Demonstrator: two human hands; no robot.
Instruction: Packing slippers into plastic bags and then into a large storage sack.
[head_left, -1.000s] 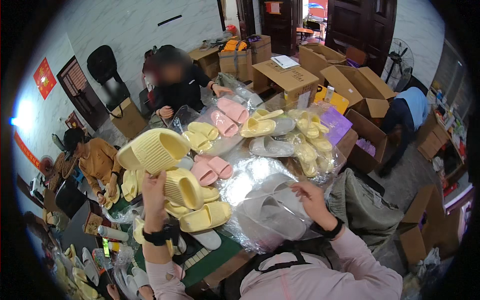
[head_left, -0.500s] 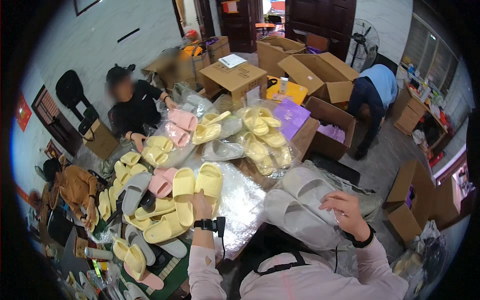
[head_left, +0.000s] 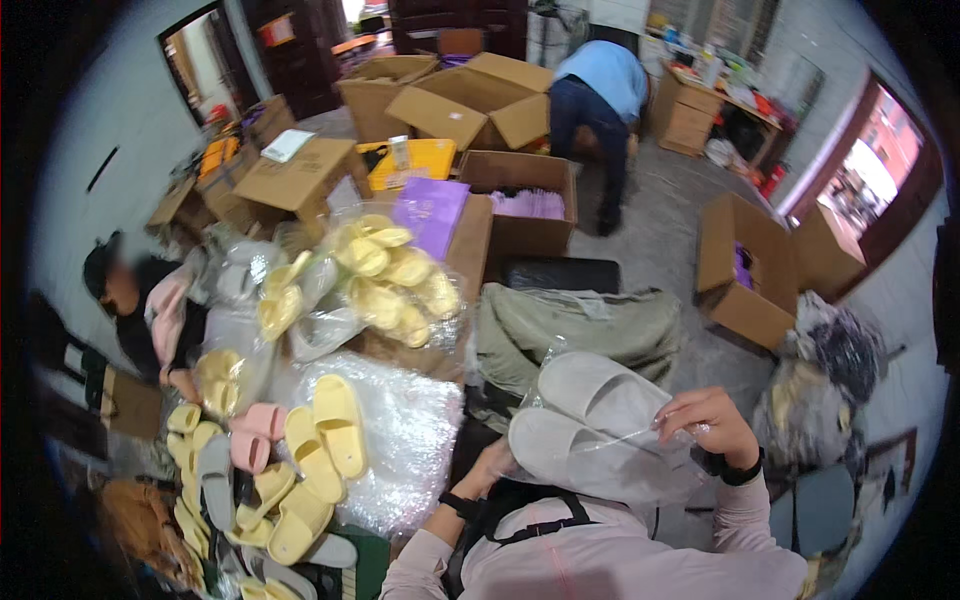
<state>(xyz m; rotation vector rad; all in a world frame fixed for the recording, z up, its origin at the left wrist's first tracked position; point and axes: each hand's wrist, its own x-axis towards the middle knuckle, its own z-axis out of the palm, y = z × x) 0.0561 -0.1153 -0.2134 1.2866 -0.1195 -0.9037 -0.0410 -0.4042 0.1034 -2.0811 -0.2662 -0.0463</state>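
Note:
A pair of pale grey slippers point(head_left: 595, 410) lies inside a clear plastic bag point(head_left: 655, 468) close in front of my body. My right hand point(head_left: 708, 425) pinches the bag's right edge between thumb and fingers. At the bag's left end, my left hand point(head_left: 490, 466) has its fingers closed on the plastic, partly hidden by it. Left of that hand, a pair of yellow slippers point(head_left: 325, 440) rests unheld on a stack of clear plastic bags point(head_left: 400, 430).
More loose yellow slippers point(head_left: 300, 522), a grey slipper point(head_left: 214, 482) and pink slippers point(head_left: 258, 432) crowd the left. Bagged yellow slippers point(head_left: 395, 280) lie farther back. Open cartons point(head_left: 530, 225) stand beyond. One co-worker point(head_left: 150, 310) sits left; another point(head_left: 605, 90) bends over behind.
My left hand has left the yellow slippers and moved right to the bag. The view has swung right. The bagged grey slippers, with my right hand on the bag, are now nearer my body.

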